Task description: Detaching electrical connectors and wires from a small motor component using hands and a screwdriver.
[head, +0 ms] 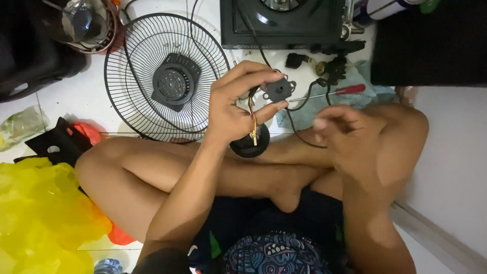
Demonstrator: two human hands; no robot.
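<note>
Above the crossed legs, small black round part point(278, 90) with coloured wires pinched in left hand point(238, 106) fingers; right hand point(345, 134) blurred, fingers loosely curled, empty; best held steady, wires slack; fan grille point(167, 78), red-handled screwdriver point(335, 92) on floor.

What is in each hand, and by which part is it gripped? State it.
The left hand pinches a small black switch part with trailing wires by its left edge, between thumb and fingers. The right hand is blurred and appears to hold nothing.
</note>
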